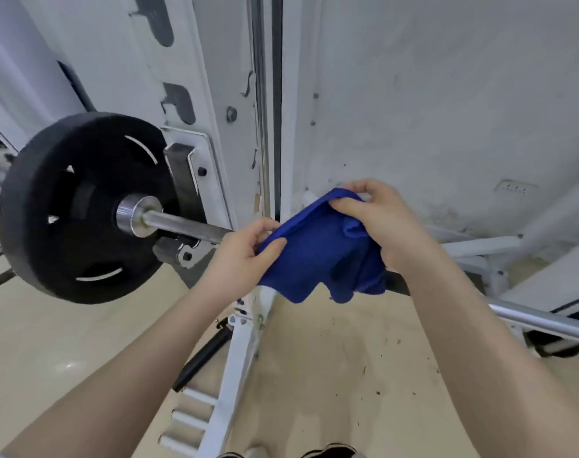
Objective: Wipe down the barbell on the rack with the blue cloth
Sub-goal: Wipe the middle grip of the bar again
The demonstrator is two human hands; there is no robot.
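Observation:
The steel barbell (188, 226) lies across the white rack (195, 104), running from the left toward the lower right (539, 320). A black weight plate (83, 206) sits on its left end. A blue cloth (317, 256) is spread in the air just above the bar's middle and hides that stretch of it. My left hand (245, 256) pinches the cloth's left edge between thumb and fingers. My right hand (380, 216) grips the cloth's upper right part with curled fingers.
A white wall (446, 94) stands right behind the rack. White rack legs and pegs (235, 365) rise from the beige floor below my hands, with a black handle (202, 361) beside them. More white frame bars (479, 246) lie at the right.

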